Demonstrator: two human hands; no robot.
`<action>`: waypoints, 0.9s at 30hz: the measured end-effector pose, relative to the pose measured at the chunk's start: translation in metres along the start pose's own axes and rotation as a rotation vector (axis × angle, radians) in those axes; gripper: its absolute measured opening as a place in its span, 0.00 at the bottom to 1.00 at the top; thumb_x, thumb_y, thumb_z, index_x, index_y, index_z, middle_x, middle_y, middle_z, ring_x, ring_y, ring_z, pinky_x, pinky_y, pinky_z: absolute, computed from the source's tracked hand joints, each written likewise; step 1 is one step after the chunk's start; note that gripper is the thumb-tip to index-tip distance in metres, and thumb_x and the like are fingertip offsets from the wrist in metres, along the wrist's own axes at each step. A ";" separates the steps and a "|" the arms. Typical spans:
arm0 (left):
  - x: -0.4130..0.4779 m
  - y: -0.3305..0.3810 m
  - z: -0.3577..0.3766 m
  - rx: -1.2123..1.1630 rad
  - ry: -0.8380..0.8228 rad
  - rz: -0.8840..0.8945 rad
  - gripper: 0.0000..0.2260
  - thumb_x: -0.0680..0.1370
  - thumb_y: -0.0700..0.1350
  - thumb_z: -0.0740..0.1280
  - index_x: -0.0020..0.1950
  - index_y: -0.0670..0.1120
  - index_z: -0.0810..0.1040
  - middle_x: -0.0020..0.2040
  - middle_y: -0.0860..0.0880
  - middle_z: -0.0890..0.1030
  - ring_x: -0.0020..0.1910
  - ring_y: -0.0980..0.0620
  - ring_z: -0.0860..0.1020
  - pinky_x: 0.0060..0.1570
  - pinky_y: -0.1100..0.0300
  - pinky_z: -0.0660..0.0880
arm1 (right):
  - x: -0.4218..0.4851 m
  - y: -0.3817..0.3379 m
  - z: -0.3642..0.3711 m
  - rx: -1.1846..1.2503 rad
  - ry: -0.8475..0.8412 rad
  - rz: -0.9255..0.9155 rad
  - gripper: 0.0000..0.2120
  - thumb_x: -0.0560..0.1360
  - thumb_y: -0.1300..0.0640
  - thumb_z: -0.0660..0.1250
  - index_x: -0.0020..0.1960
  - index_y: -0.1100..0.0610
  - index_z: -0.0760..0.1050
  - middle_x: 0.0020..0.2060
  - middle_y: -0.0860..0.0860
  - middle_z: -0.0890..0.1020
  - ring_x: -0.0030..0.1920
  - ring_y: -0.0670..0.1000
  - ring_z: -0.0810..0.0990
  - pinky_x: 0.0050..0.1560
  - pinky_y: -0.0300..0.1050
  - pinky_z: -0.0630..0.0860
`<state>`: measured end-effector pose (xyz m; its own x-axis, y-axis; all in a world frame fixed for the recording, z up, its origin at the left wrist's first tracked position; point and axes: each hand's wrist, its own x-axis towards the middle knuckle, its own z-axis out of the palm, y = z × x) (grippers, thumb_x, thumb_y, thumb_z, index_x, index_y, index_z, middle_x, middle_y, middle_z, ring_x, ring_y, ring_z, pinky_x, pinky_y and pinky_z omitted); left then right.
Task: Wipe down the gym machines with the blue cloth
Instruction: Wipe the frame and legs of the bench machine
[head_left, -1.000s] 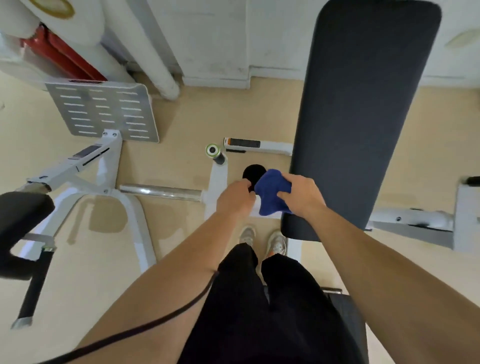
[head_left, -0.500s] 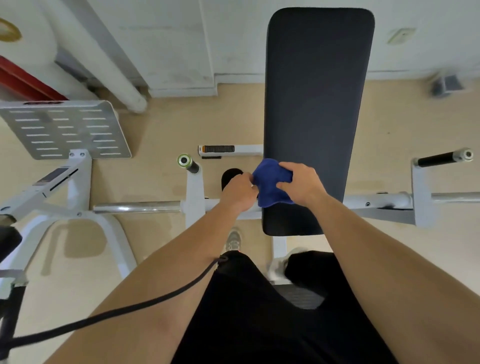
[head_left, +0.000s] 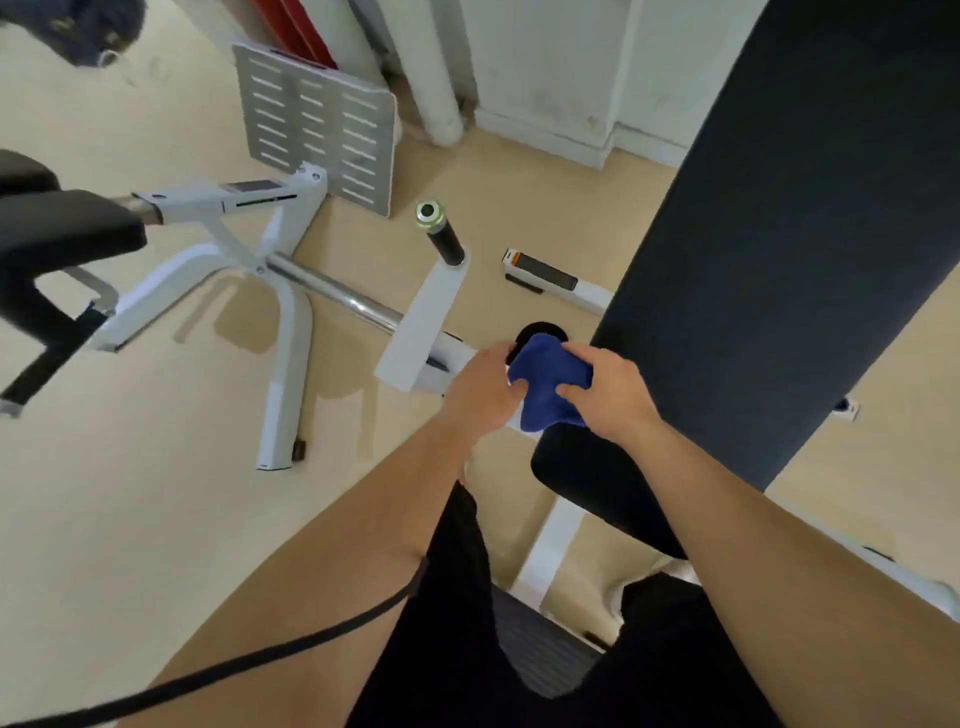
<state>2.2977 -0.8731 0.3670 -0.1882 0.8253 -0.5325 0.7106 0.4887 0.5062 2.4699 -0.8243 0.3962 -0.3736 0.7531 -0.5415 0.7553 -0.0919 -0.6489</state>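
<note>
Far left, a black padded arm (head_left: 57, 234) was seen sticking out from the white frame (head_left: 288, 338), with nothing touching it. Behind that, a slotted metal footplate (head_left: 317, 124) was propped up toward the wall. A chrome bar (head_left: 332, 293) was run across to a white upright topped by a black handle grip (head_left: 444, 239).

Then the middle bit. The blue cloth (head_left: 548, 384) was held bunched up between both hands, over the white crossbar and just beside the lower left edge of the big back pad (head_left: 779, 234). The left side of it was gripped by the left hand (head_left: 483, 387), fingers curled in around the fabric. The right side was pinched by the right hand (head_left: 610, 395), thumb and fingers closed on it. Best guess: the cloth was being gathered or refolded into a tidy wad so a fresh face could be pressed flat on the next surface. That would explain two hands on such a small rag. Whether it was actually touching the crossbar couldn't be told, and a round black knob (head_left: 540, 330) was half hidden right behind it.

On the right, the dark back pad was tilted up and away. As the closest broad surface, it would probably be wiped next.

Down low, a black strap (head_left: 260, 660) was draped across the left forearm, something to be kept from snagging.
</note>
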 end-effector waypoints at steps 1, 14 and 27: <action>0.002 -0.007 0.008 -0.007 0.020 -0.012 0.27 0.80 0.49 0.64 0.77 0.49 0.60 0.70 0.47 0.71 0.64 0.46 0.74 0.64 0.51 0.72 | 0.009 0.005 0.005 -0.002 -0.001 -0.046 0.28 0.77 0.59 0.69 0.76 0.52 0.66 0.65 0.52 0.76 0.63 0.53 0.75 0.64 0.48 0.72; 0.110 -0.111 0.104 -0.150 0.666 0.151 0.27 0.82 0.50 0.61 0.79 0.53 0.56 0.71 0.51 0.68 0.64 0.54 0.72 0.55 0.63 0.68 | 0.181 0.016 0.090 -0.184 -0.018 -0.374 0.16 0.70 0.61 0.64 0.57 0.53 0.79 0.50 0.52 0.83 0.49 0.55 0.80 0.52 0.54 0.78; 0.083 -0.180 0.155 -0.193 0.844 0.491 0.20 0.76 0.41 0.64 0.68 0.50 0.73 0.62 0.51 0.77 0.58 0.55 0.74 0.58 0.62 0.71 | 0.131 0.081 0.179 -0.166 0.274 -0.646 0.20 0.72 0.57 0.73 0.62 0.52 0.74 0.53 0.50 0.80 0.51 0.51 0.78 0.50 0.44 0.73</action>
<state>2.2595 -0.9366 0.1269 -0.3768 0.8425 0.3850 0.7308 0.0150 0.6824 2.3862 -0.8498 0.1774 -0.6414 0.7618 0.0909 0.5091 0.5113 -0.6923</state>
